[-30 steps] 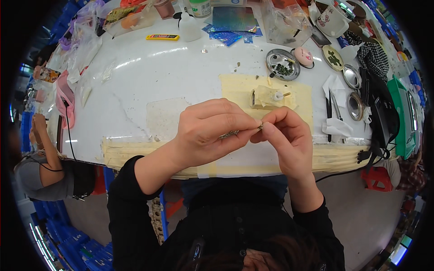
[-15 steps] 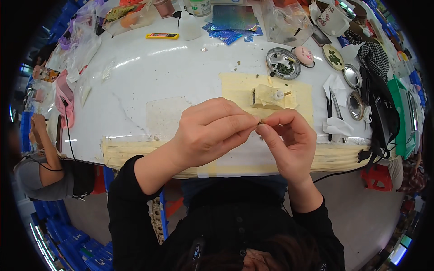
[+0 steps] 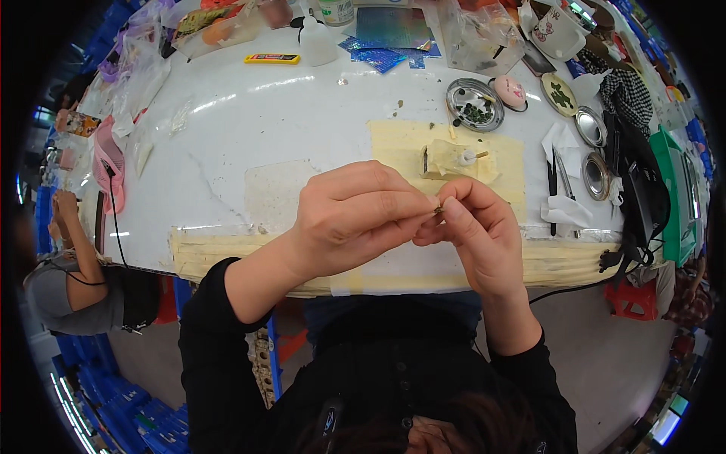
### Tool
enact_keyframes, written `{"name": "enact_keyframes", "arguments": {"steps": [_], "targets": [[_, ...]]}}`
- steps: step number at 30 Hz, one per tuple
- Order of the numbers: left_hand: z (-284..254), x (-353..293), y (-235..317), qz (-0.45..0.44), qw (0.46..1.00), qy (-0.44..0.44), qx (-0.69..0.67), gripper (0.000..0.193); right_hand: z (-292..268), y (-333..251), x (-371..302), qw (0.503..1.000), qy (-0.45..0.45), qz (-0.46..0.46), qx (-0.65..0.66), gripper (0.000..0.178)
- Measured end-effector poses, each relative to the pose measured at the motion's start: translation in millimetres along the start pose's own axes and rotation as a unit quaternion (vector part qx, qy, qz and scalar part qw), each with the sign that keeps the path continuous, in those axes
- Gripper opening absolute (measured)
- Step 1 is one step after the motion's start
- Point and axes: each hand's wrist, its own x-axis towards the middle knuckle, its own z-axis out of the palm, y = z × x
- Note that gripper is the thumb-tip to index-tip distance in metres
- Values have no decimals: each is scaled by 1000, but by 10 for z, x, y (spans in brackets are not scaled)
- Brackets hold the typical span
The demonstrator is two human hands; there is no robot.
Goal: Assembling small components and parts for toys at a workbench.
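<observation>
My left hand [image 3: 359, 212] and my right hand [image 3: 484, 234] meet fingertip to fingertip above the near part of the table. Between them sits a tiny dark greenish piece [image 3: 438, 210], too small to name. The thumb and fingers of each hand are pinched together at it. Just beyond my hands stands a small block wrapped in yellowish tape [image 3: 446, 162], with a white lump and a short stick on its top. Farther off, a round metal dish [image 3: 475, 105] holds several small dark green bits.
Tweezers [image 3: 563, 172] and a black tool lie on white tissue at the right, by round metal tins [image 3: 596, 175]. A yellow cutter [image 3: 272, 59], a white squeeze bottle [image 3: 317, 44] and blue shiny sheets [image 3: 389, 34] are at the back. Another person [image 3: 72, 287] sits at left.
My right thumb and fingers have shifted around the tiny piece, with the thumb now higher and the other fingers curled in closer. My left hand has barely moved.
</observation>
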Motion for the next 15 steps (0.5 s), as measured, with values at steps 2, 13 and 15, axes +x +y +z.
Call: {"name": "enact_keyframes", "arguments": {"steps": [2, 13, 15], "targets": [[5, -7, -4, 4, 1000, -2, 6, 30, 24, 35, 1, 999, 11, -24, -28, 17], [-4, 8, 1, -13, 1000, -7, -5, 27, 35, 48, 18, 999, 34, -32, -23, 12], [1, 11, 13, -22, 1000, -3, 2, 27, 75, 73, 4, 977, 77, -131, -152, 9]]}}
